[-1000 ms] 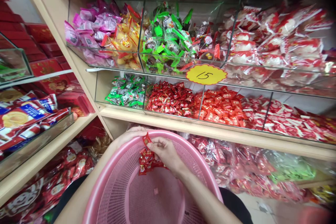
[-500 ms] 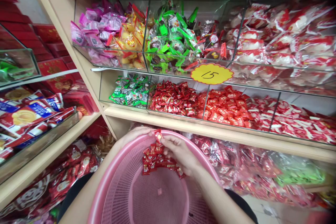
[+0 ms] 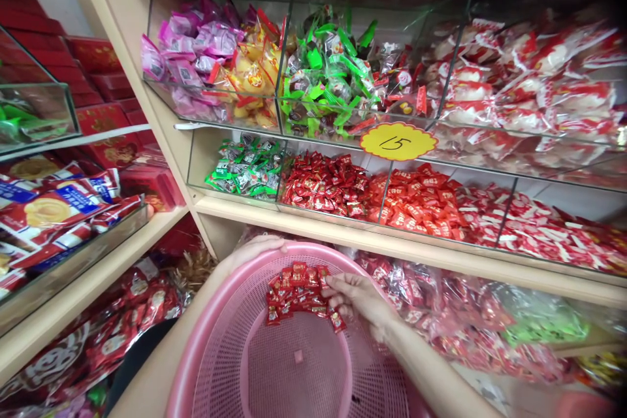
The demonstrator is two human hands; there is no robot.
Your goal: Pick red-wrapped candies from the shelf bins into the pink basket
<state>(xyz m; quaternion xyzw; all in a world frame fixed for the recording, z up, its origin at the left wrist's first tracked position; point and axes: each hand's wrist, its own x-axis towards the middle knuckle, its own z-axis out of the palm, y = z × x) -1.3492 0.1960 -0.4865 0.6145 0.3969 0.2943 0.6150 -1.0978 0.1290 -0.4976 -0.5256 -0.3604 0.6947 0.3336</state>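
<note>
A pink plastic basket (image 3: 298,382) with mesh walls fills the lower middle of the view. My left hand (image 3: 257,249) is closed over its far rim, left of centre. Inside, against the far wall, lies a small heap of red-wrapped candies (image 3: 296,290). At the right side of this heap, my right hand (image 3: 361,300) pinches one red-wrapped candy (image 3: 323,274) between thumb and fingers. A tiny pale pink piece (image 3: 298,357) rests on the basket floor.
Beyond the basket, a wooden shelf (image 3: 294,219) carries clear bins of red candies (image 3: 326,184) and green-wrapped candies (image 3: 247,166). A yellow tag (image 3: 398,141) marked 15 hangs above them. Bagged sweets (image 3: 455,313) lie below; a side shelf (image 3: 93,268) stands left.
My right hand has moved right and slightly down, from the far rim to the heap's right side. My left hand stays on the rim. The view has shifted slightly.
</note>
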